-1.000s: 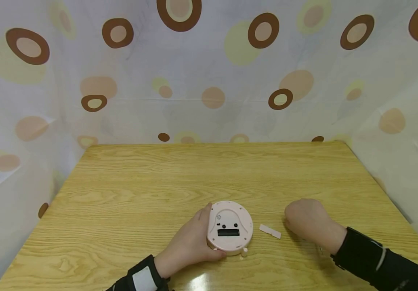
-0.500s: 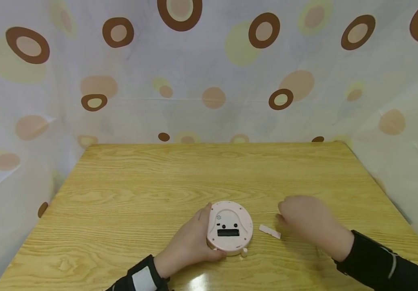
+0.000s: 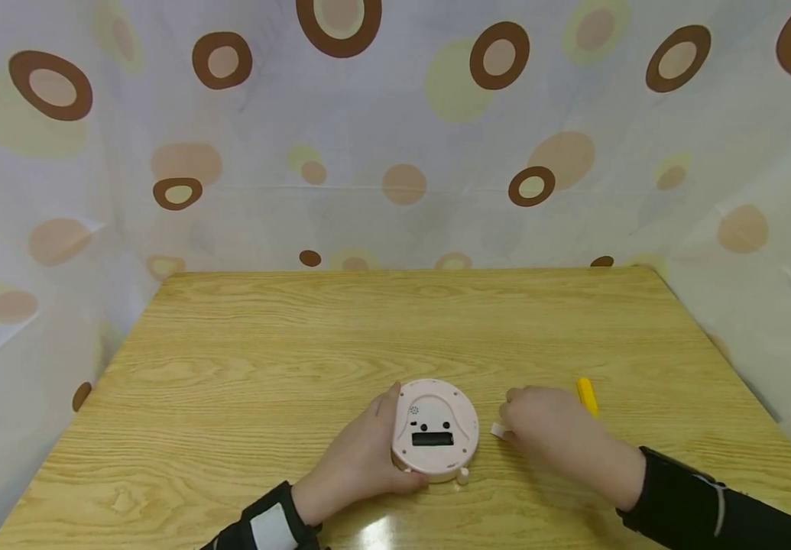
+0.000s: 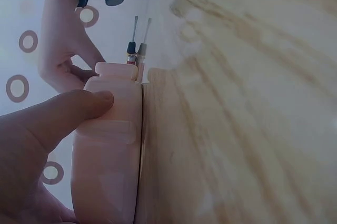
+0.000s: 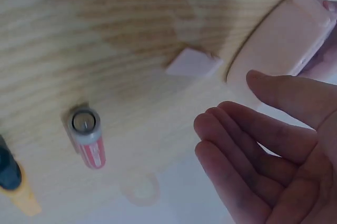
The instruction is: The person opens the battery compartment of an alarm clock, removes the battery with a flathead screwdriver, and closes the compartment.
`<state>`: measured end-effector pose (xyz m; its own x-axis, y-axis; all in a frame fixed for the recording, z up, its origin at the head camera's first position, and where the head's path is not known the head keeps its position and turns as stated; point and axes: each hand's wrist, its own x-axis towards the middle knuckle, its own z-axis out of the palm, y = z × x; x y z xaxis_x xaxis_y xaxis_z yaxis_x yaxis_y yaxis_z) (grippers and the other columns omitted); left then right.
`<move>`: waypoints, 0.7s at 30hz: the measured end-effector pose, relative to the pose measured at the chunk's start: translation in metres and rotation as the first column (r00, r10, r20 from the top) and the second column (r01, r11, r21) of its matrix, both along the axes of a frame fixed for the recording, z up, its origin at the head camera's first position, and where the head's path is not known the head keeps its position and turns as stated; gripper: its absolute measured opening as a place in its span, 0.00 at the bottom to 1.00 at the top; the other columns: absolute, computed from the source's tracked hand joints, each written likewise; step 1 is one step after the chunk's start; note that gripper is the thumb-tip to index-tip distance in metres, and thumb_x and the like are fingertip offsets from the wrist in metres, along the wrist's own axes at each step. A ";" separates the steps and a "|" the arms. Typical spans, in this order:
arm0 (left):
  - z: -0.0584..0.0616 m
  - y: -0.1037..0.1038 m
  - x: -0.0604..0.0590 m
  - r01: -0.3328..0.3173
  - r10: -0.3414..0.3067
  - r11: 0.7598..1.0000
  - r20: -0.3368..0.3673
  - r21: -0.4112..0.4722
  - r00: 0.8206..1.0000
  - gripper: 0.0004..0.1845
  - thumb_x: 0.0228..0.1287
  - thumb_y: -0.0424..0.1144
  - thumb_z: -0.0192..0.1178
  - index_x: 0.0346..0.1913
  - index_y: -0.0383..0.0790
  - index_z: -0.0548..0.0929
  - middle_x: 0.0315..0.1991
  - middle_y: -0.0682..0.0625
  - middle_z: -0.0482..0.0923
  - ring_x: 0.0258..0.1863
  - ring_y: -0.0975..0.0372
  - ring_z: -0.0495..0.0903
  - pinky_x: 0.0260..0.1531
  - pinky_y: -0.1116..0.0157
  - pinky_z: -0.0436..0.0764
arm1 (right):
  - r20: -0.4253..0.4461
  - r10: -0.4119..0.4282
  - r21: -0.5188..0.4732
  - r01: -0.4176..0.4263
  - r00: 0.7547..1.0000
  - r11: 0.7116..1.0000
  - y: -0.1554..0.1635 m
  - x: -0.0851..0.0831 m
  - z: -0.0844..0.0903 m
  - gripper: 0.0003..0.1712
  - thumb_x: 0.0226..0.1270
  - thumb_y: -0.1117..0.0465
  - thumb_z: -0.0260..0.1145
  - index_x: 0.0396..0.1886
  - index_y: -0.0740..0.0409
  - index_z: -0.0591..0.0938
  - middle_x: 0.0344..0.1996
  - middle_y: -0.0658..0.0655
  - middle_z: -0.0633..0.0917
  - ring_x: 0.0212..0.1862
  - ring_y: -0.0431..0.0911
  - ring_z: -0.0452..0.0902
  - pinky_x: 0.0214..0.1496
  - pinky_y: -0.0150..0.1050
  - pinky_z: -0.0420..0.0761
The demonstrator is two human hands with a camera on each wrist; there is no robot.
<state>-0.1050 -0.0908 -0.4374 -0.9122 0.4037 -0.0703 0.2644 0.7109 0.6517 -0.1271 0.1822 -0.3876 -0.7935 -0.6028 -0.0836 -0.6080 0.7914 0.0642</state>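
My left hand (image 3: 361, 451) grips a pink round alarm clock (image 3: 436, 454) by its left side; its back, with a dark battery slot, faces up. In the left wrist view, the thumb (image 4: 89, 105) presses on the clock's side wall. My right hand (image 3: 553, 428) is just right of the clock, over the small pale battery cover (image 3: 497, 430), hiding most of it in the head view. The right wrist view shows the fingers loosely bent with nothing between them, apart from the cover (image 5: 192, 62) on the table.
A red and silver battery (image 5: 87, 134) is on the table near the right hand. Beyond it lies a screwdriver with a yellow and dark handle (image 3: 587, 396); its metal shaft (image 4: 135, 28) shows in the left wrist view. Patterned cloth (image 3: 395, 114) hangs behind the wooden table (image 3: 299, 328).
My right hand has moved left toward the clock, now covering most of the battery cover and leaving the yellow handle in sight. The left hand and clock have stayed put.
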 end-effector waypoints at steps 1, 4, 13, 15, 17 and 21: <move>0.000 0.000 0.000 0.001 -0.001 1.000 0.000 0.000 1.000 0.70 0.43 0.53 0.86 0.82 0.26 0.54 0.75 0.31 0.70 0.71 0.44 0.77 0.69 0.48 0.80 | 0.016 0.006 -0.004 -0.006 1.000 1.000 -0.001 0.001 -0.001 0.14 0.64 0.59 0.80 0.22 0.49 0.84 0.22 0.46 0.77 0.24 0.38 0.70 0.25 0.35 0.74; 0.000 0.000 0.000 0.002 -0.002 1.000 -0.001 -0.002 1.000 0.70 0.43 0.53 0.86 0.82 0.26 0.54 0.75 0.31 0.70 0.71 0.44 0.77 0.68 0.48 0.80 | 0.045 0.016 -0.016 -0.015 0.999 1.000 -0.003 0.004 -0.005 0.14 0.64 0.62 0.79 0.21 0.48 0.84 0.22 0.46 0.77 0.25 0.38 0.69 0.26 0.34 0.74; -0.001 0.000 0.000 0.006 -0.006 1.000 -0.008 -0.007 1.000 0.70 0.42 0.52 0.86 0.82 0.25 0.55 0.74 0.31 0.70 0.70 0.44 0.78 0.68 0.48 0.81 | 0.054 0.022 -0.036 -0.020 0.998 0.999 -0.004 0.008 -0.013 0.14 0.64 0.64 0.78 0.21 0.51 0.83 0.21 0.47 0.77 0.23 0.39 0.69 0.25 0.36 0.74; 0.000 0.000 0.000 0.007 -0.007 1.000 -0.005 -0.005 1.000 0.70 0.43 0.52 0.86 0.82 0.25 0.55 0.74 0.31 0.70 0.70 0.44 0.78 0.67 0.48 0.81 | 0.054 0.027 -0.027 -0.026 0.998 0.999 -0.003 0.008 -0.013 0.14 0.64 0.63 0.78 0.22 0.51 0.83 0.21 0.47 0.77 0.24 0.39 0.69 0.26 0.36 0.75; 0.000 0.000 0.000 0.007 -0.007 1.000 -0.001 -0.004 1.000 0.70 0.43 0.52 0.86 0.82 0.26 0.55 0.75 0.31 0.70 0.70 0.44 0.78 0.68 0.48 0.81 | 0.049 0.037 -0.015 -0.036 0.998 0.999 -0.003 0.008 -0.014 0.13 0.63 0.63 0.79 0.23 0.51 0.83 0.21 0.47 0.77 0.24 0.39 0.70 0.26 0.36 0.75; 0.000 -0.001 0.000 0.011 -0.011 1.000 -0.012 -0.010 1.000 0.70 0.43 0.52 0.87 0.82 0.25 0.55 0.74 0.30 0.70 0.69 0.44 0.78 0.68 0.48 0.81 | 0.016 0.055 0.006 -0.055 0.998 0.998 -0.003 0.007 -0.016 0.13 0.61 0.64 0.80 0.23 0.51 0.83 0.22 0.48 0.77 0.24 0.40 0.71 0.26 0.37 0.76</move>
<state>-0.1050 -0.0914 -0.4373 -0.9083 0.4135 -0.0628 0.2806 0.7139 0.6415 -0.1198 0.1795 -0.4038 -0.7576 -0.6449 -0.1004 -0.6516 0.7562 0.0594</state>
